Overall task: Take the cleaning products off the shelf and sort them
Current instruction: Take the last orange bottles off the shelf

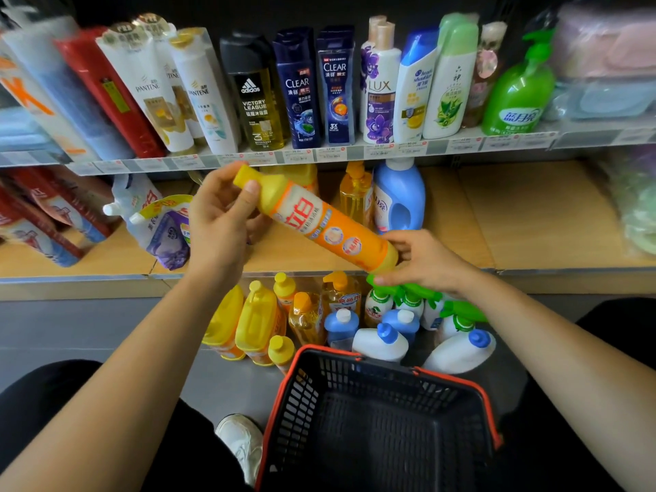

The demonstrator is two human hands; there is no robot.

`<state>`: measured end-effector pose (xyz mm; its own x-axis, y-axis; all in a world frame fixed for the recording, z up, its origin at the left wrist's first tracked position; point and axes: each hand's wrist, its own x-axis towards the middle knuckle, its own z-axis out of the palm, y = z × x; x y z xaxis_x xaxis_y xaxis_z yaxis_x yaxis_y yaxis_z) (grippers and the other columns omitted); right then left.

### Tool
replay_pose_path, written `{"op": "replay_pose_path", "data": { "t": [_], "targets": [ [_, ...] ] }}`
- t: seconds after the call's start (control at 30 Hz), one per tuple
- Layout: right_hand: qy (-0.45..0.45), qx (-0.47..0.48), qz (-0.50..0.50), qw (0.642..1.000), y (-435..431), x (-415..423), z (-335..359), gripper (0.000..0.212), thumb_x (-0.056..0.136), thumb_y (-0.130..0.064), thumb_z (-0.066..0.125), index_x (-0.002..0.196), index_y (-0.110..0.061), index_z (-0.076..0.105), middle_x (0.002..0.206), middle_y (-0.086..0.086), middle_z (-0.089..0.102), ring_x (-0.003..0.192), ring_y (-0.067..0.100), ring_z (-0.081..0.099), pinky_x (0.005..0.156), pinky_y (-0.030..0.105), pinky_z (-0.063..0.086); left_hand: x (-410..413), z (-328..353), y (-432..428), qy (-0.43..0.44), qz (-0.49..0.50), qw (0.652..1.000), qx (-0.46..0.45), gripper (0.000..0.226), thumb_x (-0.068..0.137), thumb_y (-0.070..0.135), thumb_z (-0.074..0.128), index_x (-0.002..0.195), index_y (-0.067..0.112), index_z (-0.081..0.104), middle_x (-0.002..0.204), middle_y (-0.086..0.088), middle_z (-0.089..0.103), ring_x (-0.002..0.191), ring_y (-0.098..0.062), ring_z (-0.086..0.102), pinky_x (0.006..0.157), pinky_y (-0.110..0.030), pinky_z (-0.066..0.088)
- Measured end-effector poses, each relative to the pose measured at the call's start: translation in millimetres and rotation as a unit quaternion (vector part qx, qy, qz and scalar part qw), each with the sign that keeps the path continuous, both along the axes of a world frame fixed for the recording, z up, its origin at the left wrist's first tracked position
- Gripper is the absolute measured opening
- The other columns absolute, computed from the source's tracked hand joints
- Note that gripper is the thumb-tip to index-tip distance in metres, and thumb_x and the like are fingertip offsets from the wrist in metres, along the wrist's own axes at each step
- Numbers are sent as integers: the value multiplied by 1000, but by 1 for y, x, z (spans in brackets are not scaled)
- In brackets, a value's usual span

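Note:
I hold a yellow-and-orange dish soap bottle [316, 221] slanted in front of the lower shelf [514, 214]. My left hand [220, 221] grips its neck near the yellow cap. My right hand [422, 261] holds its base. On the shelf behind stand an orange pump bottle [355, 193], a blue detergent jug [399, 197] and refill pouches [159, 221]. On the floor below stand grouped yellow bottles [255, 324], blue-capped white bottles [383, 340] and green spray bottles [419, 300].
A black basket with an orange rim [383, 413] sits on the floor in front of my knees. The upper shelf [319, 154] carries shampoo and body wash bottles. Boxed goods [46, 214] lean at the lower left. My white shoe [241, 442] shows beside the basket.

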<state>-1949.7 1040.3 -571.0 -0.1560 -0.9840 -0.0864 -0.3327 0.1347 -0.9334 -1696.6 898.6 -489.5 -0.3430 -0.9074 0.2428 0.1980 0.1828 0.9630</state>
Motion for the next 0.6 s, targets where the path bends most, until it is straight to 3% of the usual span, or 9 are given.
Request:
{"op": "replay_pose_path", "data": {
  "t": [0.1, 0.2, 0.3, 0.37, 0.43, 0.5, 0.6],
  "targets": [
    [-72, -77, -71, 992, -1, 1, 4, 52, 63, -10, 91, 105, -32, 69, 100, -11, 77, 95, 7, 73, 79, 20, 57, 3, -11, -12, 44, 37, 994, 94, 20, 100, 15, 61, 119, 16, 54, 97, -2, 67, 89, -21, 73, 79, -40, 61],
    [-168, -135, -102, 971, -1, 8, 11, 55, 62, -14, 86, 114, -20, 68, 104, 3, 77, 99, 18, 73, 82, 27, 56, 3, -29, -21, 50, 53, 976, 208, 17, 100, 15, 61, 116, 18, 56, 115, -11, 68, 99, -25, 75, 78, -38, 63],
    [-264, -169, -119, 942, -4, 14, 22, 52, 70, -9, 84, 116, -13, 62, 104, 10, 75, 101, 25, 70, 90, 39, 58, 1, -47, -24, -51, 30, 961, 272, 31, 99, 10, 62, 129, 9, 56, 127, -19, 63, 103, -26, 71, 76, -34, 61],
    [-316, -194, -138, 918, -5, 15, 31, 44, 75, -6, 79, 113, -10, 58, 99, 10, 73, 99, 25, 70, 91, 44, 58, -2, -52, -17, -150, -44, 941, 301, 43, 97, 13, 64, 139, 8, 55, 130, -17, 61, 113, -29, 64, 79, -33, 58],
    [-305, -209, -145, 918, -5, 14, 38, 45, 76, -8, 79, 115, -9, 57, 98, 7, 73, 96, 22, 69, 87, 43, 57, -5, -54, -5, -246, -114, 929, 254, 49, 94, 22, 69, 141, 18, 56, 140, -8, 56, 126, -29, 56, 89, -37, 54],
    [-237, -208, -132, 940, 0, 17, 41, 47, 73, -12, 78, 118, -12, 61, 101, 2, 76, 96, 19, 70, 85, 35, 57, -11, -51, 10, -305, -153, 933, 114, 60, 88, 31, 76, 143, 28, 54, 145, 2, 52, 132, -21, 52, 97, -37, 51],
    [-142, -189, -75, 969, 5, 27, 37, 46, 78, -8, 79, 120, -20, 65, 108, -3, 77, 105, 15, 71, 88, 26, 55, -22, -46, 33, -303, -232, 923, -44, 76, 77, 39, 80, 146, 29, 50, 146, 10, 54, 134, -12, 50, 102, -34, 50]
  ]
}}
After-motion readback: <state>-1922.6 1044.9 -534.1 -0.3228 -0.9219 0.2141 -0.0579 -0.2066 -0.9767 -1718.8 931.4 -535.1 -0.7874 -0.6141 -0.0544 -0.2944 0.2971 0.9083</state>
